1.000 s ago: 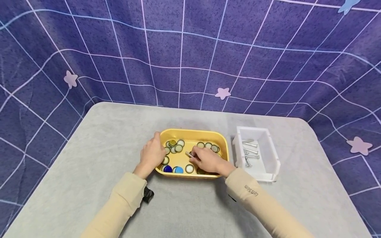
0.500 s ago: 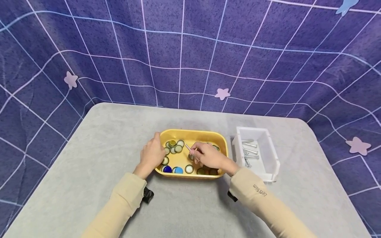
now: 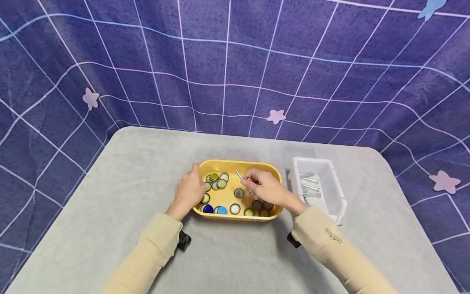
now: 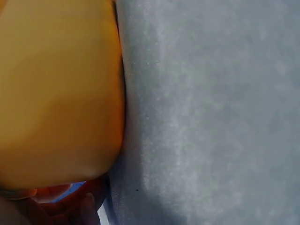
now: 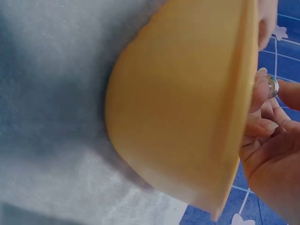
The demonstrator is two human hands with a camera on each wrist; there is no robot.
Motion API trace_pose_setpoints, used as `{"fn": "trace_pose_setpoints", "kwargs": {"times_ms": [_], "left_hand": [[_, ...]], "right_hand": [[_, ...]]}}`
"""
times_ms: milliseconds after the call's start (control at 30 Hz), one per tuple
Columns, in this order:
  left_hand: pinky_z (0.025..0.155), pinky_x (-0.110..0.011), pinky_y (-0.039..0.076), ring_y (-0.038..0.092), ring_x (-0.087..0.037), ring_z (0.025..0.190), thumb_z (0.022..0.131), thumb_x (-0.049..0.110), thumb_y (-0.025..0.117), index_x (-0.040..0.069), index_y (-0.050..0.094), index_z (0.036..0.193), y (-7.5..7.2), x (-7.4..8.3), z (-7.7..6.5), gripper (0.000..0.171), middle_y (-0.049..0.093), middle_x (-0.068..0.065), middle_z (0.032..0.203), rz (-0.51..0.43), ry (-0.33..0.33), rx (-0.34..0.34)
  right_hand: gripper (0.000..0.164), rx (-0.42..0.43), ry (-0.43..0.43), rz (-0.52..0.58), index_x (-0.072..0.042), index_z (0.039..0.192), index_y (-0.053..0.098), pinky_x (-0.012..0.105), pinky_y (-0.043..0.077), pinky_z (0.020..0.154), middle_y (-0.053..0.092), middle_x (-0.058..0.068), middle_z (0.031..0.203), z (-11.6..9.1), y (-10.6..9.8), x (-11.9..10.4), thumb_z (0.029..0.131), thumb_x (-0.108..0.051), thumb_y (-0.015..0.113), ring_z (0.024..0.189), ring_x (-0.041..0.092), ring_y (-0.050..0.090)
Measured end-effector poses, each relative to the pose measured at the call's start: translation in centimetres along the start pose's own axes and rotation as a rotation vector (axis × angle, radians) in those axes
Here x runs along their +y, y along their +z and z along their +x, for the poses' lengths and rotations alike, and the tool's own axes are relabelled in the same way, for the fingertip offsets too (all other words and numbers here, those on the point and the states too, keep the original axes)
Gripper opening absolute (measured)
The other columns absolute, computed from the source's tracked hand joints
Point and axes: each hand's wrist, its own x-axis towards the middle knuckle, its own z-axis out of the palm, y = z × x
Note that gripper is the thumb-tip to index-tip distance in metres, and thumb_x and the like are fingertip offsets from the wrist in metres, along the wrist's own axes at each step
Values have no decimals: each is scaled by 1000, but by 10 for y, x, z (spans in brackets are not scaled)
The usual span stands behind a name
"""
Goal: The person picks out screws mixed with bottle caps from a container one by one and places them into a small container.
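Observation:
In the head view, my left hand grips the left end of a yellow tray, thumb over the rim. The left wrist view shows its fingers against the tray's outer wall. Over the right part of the tray, my right hand pinches a silver bolt, one end sticking out to the upper left. A round metal end of the bolt shows between thumb and fingertip in the right wrist view. Bottle caps lie in the tray, including a dark blue cap, a light blue cap and a grey cap. My right hand hides some caps.
Right of the tray stands a white open-fronted bin holding several silver bolts. Both rest on a grey-covered table. A purple curtain with a grid and stars hangs behind and at both sides.
My right hand has risen from the tray's middle and shifted right with the bolt, uncovering the grey cap and others near the front right. My left hand stays on the rim.

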Motion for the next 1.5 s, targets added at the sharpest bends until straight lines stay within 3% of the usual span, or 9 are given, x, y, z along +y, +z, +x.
{"fn": "trace_pose_setpoints", "kwargs": {"times_ms": [367,867,1100,1500], "left_hand": [[55,-37,47,62,-30,71,86,6,57,4,38,140,2,0,1,57,65,-18,99,-4,1,-1],[59,-42,49,64,-34,74,86,8,57,4,40,137,2,0,0,53,65,-18,97,-5,6,16],[56,-40,48,63,-33,72,87,8,55,5,40,137,3,0,0,51,65,-17,96,-7,12,13],[54,-39,47,63,-32,70,89,8,52,3,39,138,3,1,1,51,65,-19,98,-12,16,4]], "right_hand": [[22,24,50,80,0,109,63,44,57,63,68,14,78,-5,-28,-9,99,-19,56,61,24,65],[24,176,127,1,-1,108,63,33,54,67,71,13,78,-30,-85,5,97,-22,59,61,25,66],[29,212,176,-24,-3,110,63,27,49,73,71,8,79,-44,-103,11,98,-30,58,63,17,64],[29,262,255,-64,4,107,62,23,49,67,70,8,74,-70,-131,42,98,-23,56,58,14,64]]}}
